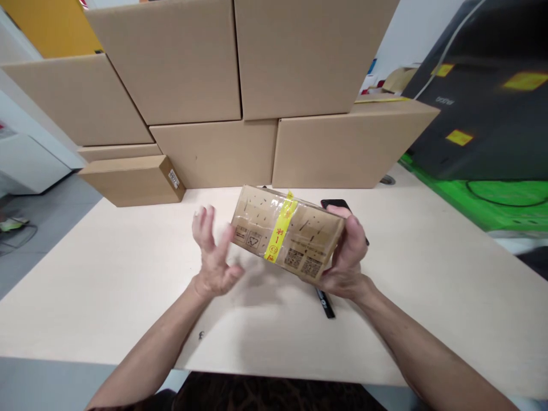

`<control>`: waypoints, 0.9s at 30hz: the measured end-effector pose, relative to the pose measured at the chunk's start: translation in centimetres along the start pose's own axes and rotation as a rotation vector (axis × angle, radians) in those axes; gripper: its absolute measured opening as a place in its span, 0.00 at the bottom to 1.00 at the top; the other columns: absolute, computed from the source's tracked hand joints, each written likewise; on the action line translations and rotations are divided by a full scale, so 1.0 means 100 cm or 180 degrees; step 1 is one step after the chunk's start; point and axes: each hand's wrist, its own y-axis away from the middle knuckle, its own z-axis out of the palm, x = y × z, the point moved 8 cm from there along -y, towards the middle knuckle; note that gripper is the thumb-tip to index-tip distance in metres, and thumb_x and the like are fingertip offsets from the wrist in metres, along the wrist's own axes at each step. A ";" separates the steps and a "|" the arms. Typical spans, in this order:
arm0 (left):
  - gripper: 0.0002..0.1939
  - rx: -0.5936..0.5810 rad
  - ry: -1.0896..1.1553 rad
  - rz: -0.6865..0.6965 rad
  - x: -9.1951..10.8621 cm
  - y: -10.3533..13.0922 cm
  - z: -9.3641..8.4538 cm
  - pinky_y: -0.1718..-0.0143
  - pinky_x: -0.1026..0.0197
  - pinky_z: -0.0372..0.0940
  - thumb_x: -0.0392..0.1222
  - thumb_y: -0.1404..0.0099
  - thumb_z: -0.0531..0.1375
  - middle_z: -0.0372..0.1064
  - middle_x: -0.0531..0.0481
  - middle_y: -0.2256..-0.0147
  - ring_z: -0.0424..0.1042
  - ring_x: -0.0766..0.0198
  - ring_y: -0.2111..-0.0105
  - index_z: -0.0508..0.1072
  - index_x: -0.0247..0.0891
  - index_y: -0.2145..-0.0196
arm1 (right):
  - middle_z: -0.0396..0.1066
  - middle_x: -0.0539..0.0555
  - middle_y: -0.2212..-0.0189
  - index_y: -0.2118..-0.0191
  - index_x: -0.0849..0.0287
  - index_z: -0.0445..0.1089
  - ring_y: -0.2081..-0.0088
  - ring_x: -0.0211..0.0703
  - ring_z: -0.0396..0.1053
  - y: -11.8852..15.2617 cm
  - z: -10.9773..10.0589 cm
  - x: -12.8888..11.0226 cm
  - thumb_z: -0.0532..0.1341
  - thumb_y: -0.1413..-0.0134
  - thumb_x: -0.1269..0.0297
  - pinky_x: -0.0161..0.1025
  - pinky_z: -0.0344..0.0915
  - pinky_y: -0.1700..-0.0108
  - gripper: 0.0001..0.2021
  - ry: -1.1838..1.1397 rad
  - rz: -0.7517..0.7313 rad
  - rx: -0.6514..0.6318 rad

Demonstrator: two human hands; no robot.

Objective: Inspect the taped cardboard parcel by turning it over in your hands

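Brown cardboard box [314, 231] gripped at one end, my right hand [346, 260] left the yellow tape [280, 228] uncovered. My left hand [214, 260], fingers spread, held nothing.

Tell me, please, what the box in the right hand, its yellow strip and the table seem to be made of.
Box: likely cardboard, brown, straight-edged; glossy glare suggests clear tape over it. Yellow strip: probably plastic tape, lying flat with red print. Table: pale, smooth, matte; perhaps laminate or wood.
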 end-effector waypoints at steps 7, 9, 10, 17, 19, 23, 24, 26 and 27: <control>0.48 -0.0897 -0.0792 0.0455 0.035 -0.018 0.023 0.20 0.45 0.16 0.74 0.22 0.39 0.67 0.40 0.28 0.51 0.52 0.20 0.40 0.39 0.18 | 0.61 0.67 0.35 0.17 0.50 0.43 0.41 0.70 0.68 -0.009 0.000 -0.043 0.77 0.54 0.43 0.75 0.74 0.44 0.65 0.0465 -0.0732 0.0140; 0.51 -0.0846 -0.0871 0.0186 0.023 -0.021 0.018 0.20 0.45 0.18 0.75 0.23 0.39 0.55 0.35 0.23 0.47 0.49 0.19 0.39 0.37 0.18 | 0.62 0.67 0.37 0.17 0.51 0.43 0.41 0.69 0.68 -0.010 0.001 -0.048 0.76 0.52 0.44 0.73 0.74 0.45 0.63 0.0521 -0.0746 0.0157; 0.52 -0.0840 -0.0913 0.0169 0.023 -0.022 0.018 0.20 0.43 0.18 0.76 0.23 0.39 0.51 0.33 0.22 0.43 0.49 0.18 0.38 0.35 0.18 | 0.62 0.67 0.37 0.18 0.52 0.44 0.42 0.69 0.69 -0.010 0.002 -0.049 0.76 0.51 0.44 0.72 0.75 0.46 0.62 0.0560 -0.0767 0.0165; 0.52 -0.1362 -0.0686 0.1115 0.086 -0.010 0.044 0.18 0.48 0.40 0.71 0.21 0.40 0.45 0.33 0.21 0.32 0.50 0.18 0.39 0.21 0.20 | 0.64 0.68 0.38 0.18 0.56 0.44 0.42 0.67 0.69 -0.010 0.002 -0.052 0.70 0.43 0.44 0.68 0.75 0.47 0.56 0.0700 -0.0887 0.0231; 0.51 -0.1301 -0.0699 0.1091 0.077 -0.012 0.040 0.18 0.50 0.39 0.70 0.20 0.41 0.49 0.33 0.21 0.32 0.53 0.18 0.40 0.22 0.20 | 0.64 0.69 0.37 0.18 0.57 0.44 0.42 0.67 0.69 -0.010 0.003 -0.053 0.70 0.43 0.44 0.68 0.74 0.47 0.56 0.0713 -0.0894 0.0190; 0.53 -0.1030 -0.0770 0.0563 0.036 -0.023 0.024 0.19 0.50 0.41 0.73 0.23 0.42 0.46 0.30 0.21 0.34 0.53 0.18 0.38 0.27 0.19 | 0.63 0.68 0.36 0.19 0.52 0.45 0.41 0.68 0.69 -0.010 0.005 -0.055 0.73 0.45 0.46 0.69 0.74 0.47 0.56 0.0670 -0.0851 0.0111; 0.54 -0.0974 -0.0793 0.0427 0.030 -0.024 0.022 0.19 0.47 0.43 0.74 0.23 0.44 0.44 0.29 0.20 0.35 0.50 0.18 0.38 0.28 0.19 | 0.63 0.68 0.36 0.19 0.53 0.45 0.41 0.68 0.69 -0.010 0.006 -0.056 0.74 0.46 0.47 0.68 0.74 0.46 0.57 0.0668 -0.0849 0.0098; 0.57 -0.0958 -0.0779 0.0346 0.034 -0.024 0.025 0.19 0.42 0.43 0.77 0.25 0.43 0.40 0.27 0.20 0.33 0.46 0.18 0.35 0.27 0.19 | 0.63 0.69 0.36 0.19 0.55 0.45 0.40 0.68 0.69 -0.009 0.006 -0.056 0.74 0.46 0.47 0.68 0.73 0.45 0.57 0.0656 -0.0856 0.0107; 0.57 -0.0983 -0.0745 0.0457 0.044 -0.022 0.028 0.19 0.43 0.42 0.76 0.25 0.40 0.41 0.27 0.20 0.32 0.47 0.18 0.35 0.26 0.19 | 0.63 0.68 0.36 0.19 0.55 0.46 0.40 0.68 0.69 -0.009 0.005 -0.055 0.73 0.46 0.46 0.68 0.73 0.45 0.57 0.0636 -0.0852 0.0134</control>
